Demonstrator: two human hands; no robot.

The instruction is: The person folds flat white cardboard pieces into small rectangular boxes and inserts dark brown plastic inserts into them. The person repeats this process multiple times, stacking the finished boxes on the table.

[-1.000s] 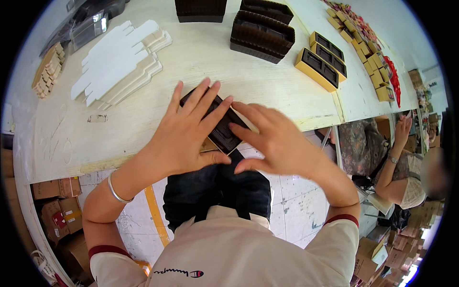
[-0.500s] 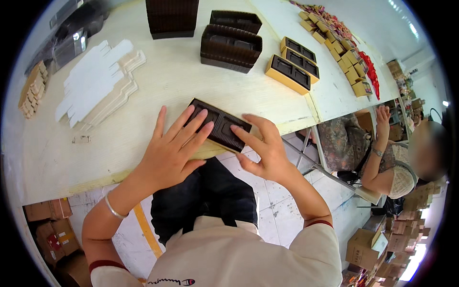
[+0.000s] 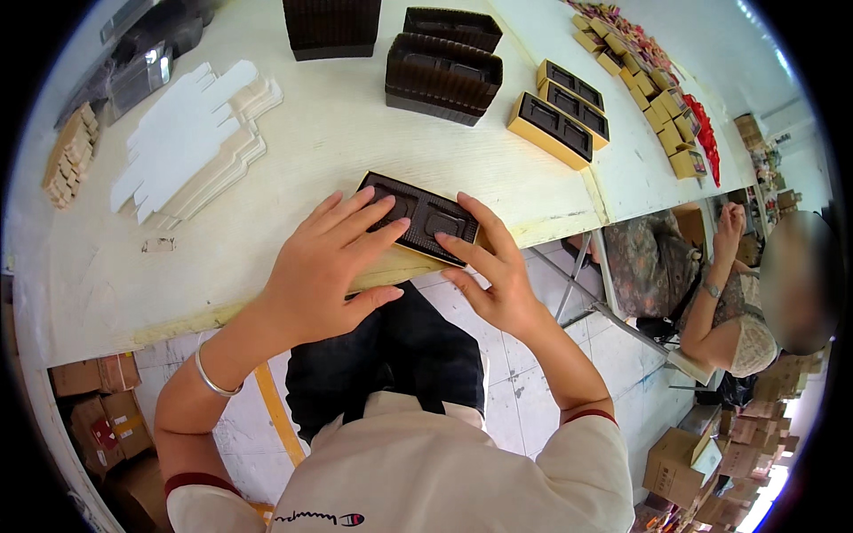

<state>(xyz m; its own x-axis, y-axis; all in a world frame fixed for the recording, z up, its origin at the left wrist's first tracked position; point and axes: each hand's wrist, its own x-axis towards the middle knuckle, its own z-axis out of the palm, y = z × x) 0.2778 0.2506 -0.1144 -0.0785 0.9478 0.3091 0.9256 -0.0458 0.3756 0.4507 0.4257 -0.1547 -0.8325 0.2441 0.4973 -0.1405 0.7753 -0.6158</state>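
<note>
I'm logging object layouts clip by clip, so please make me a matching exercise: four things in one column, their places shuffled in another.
Things
1. white card stack
2. metal bangle
3. gold-edged dark tray
4. three gold boxes

Places
A. touched by the left hand and the right hand
B. just right of the stacked dark trays
C. around the left forearm
D. on the left part of the white table

Right pairs: 1-D, 2-C, 3-A, 4-B
</note>
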